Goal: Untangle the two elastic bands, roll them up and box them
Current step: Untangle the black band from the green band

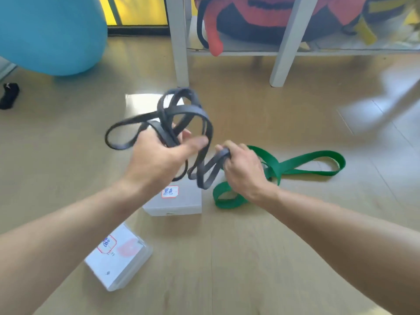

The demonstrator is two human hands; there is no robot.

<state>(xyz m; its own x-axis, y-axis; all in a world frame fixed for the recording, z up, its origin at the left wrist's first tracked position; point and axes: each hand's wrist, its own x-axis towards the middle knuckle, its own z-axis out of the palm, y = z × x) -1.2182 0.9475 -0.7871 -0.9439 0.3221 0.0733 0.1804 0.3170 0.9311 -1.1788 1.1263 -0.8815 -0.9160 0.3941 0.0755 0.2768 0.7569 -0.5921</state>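
Observation:
A dark grey elastic band (pixel 181 110) hangs in several loose loops in the air above the wooden floor. My left hand (pixel 159 155) grips a bundle of its loops near the middle. My right hand (pixel 243 169) pinches one end loop of the same band, lower and to the right. A green elastic band (pixel 302 164) lies twisted on the floor behind and under my right hand, apart from the grey one. A translucent plastic box (pixel 179 203) with a red-framed label stands below the hands. A second labelled box (pixel 118 258) lies nearer me on the left.
A clear lid or tray (pixel 141 103) lies on the floor behind the grey band. White shelf legs (pixel 179 42) stand beyond it, with a red and dark bag (pixel 261 17) on the low shelf. A blue ball (pixel 50 32) fills the far left. A small black object (pixel 9 95) lies at the left edge.

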